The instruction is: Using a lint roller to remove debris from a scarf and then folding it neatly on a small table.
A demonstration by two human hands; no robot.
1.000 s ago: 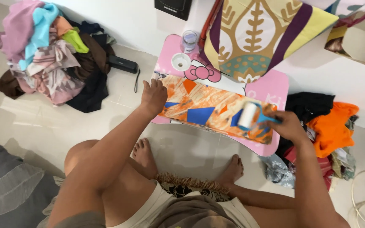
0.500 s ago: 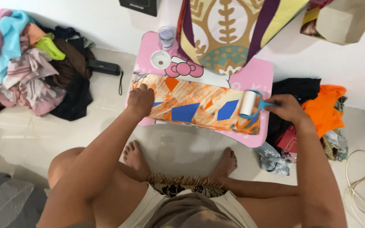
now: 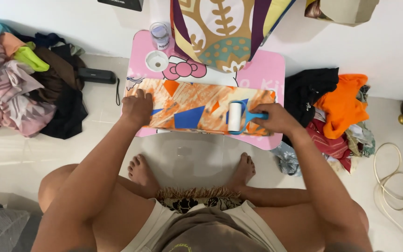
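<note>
Rolling a lint roller across a folded orange-and-blue patterned cloth is the step in hand. The cloth lies flat on a small pink lap table, at 12 o'clock from the seated person's feet. The right hand is closed around the roller's blue handle, with the white drum standing on the cloth right of its middle, toward the 3 o'clock end. The left hand is loosely curled, pressing down on the 9 o'clock end of the cloth; it grips nothing.

A white round lid and a small clear jar sit at the table's 11 o'clock corner. Clothing piles lie on the floor at 9 o'clock and 3 o'clock.

Judged from this layout, the next stroke calls for steady downward pressure from the left hand, keeping the fabric taut, and a straight pass of the drum along the cloth's length.
</note>
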